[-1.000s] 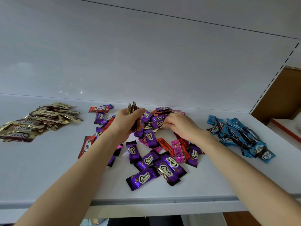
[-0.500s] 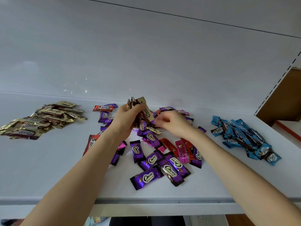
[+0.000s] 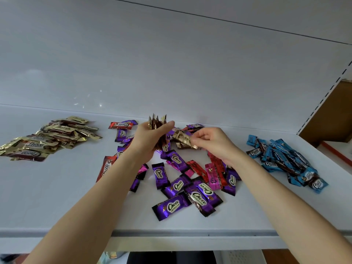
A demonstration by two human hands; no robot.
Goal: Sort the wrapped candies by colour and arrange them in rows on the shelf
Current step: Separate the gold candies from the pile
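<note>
My left hand point(image 3: 150, 138) grips a bunch of gold candies point(image 3: 157, 121) upright above the mixed pile. My right hand point(image 3: 213, 143) pinches one gold candy point(image 3: 181, 138) by its end, held just right of the bunch. Below both hands a mixed pile of purple, red and pink candies point(image 3: 190, 183) is spread over the middle of the white shelf point(image 3: 57, 197). A heap of gold candies point(image 3: 47, 138) lies at the left. A heap of blue candies point(image 3: 285, 159) lies at the right.
The shelf's front edge point(image 3: 171, 233) runs across the bottom, with a white back wall behind. At the far right stands a slotted upright point(image 3: 323, 100), and past it a brown panel point(image 3: 327, 121). Bare shelf surface lies between the heaps.
My right hand has lifted out of the pile with a gold candy and holds it next to the bunch in my left hand, which has risen slightly.
</note>
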